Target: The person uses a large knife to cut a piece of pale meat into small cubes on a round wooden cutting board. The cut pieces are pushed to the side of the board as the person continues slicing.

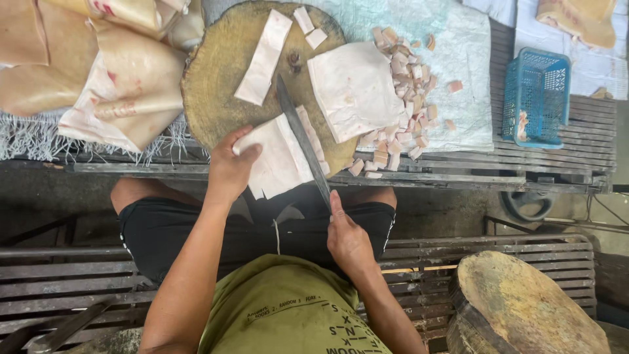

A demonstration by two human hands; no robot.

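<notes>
My left hand presses flat on a white slab of fatty meat at the near edge of a round wooden chopping block. My right hand grips the handle of a long knife, whose blade lies across the slab's right side, where a thin strip is split off. Another long strip and a bigger white slab also rest on the block.
A heap of small cut pieces lies on a pale sheet right of the block. A blue plastic basket stands further right. Large slabs of skin and fat pile at the left. A second wooden block sits at bottom right.
</notes>
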